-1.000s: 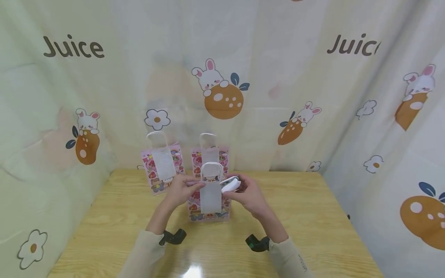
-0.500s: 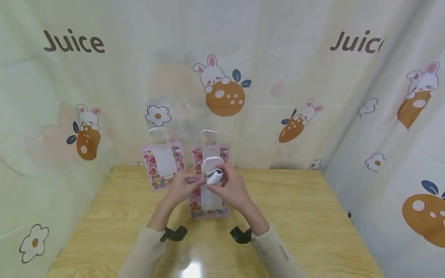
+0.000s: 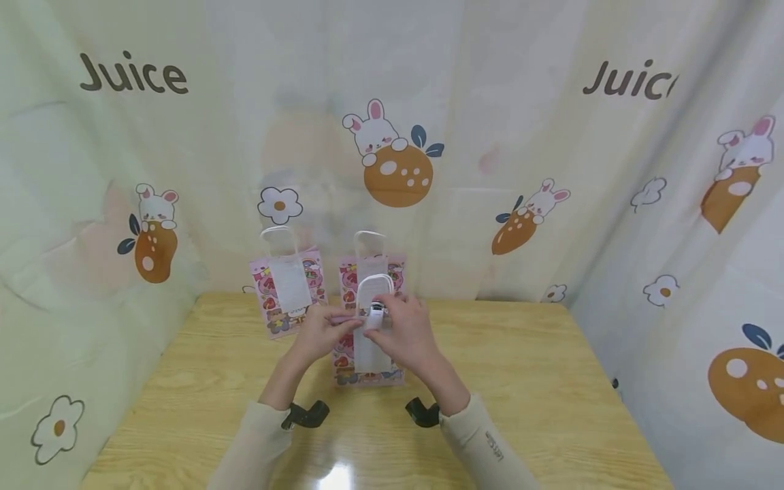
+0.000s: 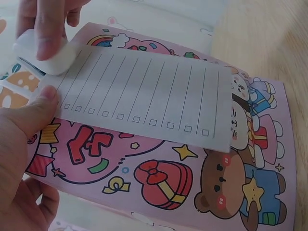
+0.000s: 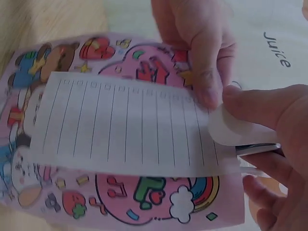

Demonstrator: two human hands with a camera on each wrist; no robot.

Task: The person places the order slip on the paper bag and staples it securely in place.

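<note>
A pink cartoon-print paper bag [image 4: 120,168] with a white handle [image 3: 375,278] is held up over the table in the head view. A lined white paper sheet [image 4: 144,96] with small checkboxes lies against its front. My left hand [image 3: 320,331] pinches the top edge of bag and sheet, thumb on the front. From the other side, my right hand [image 3: 409,333] grips a small white stapler [image 3: 375,318] between thumb and fingers. The stapler sits over the top end of the sheet, close to the left thumb. The fingers partly hide its mouth.
Two similar pink bags stand behind against the curtain: a left bag [image 3: 267,282] and a middle bag [image 3: 397,272]. Each has a white sheet on its front. The wooden table [image 3: 520,381] ends at a printed curtain [image 3: 465,231] behind and at the sides.
My right hand has moved left with the stapler, from beside the bag onto its top edge, and the stapler has turned more upright. The left hand keeps its place.
</note>
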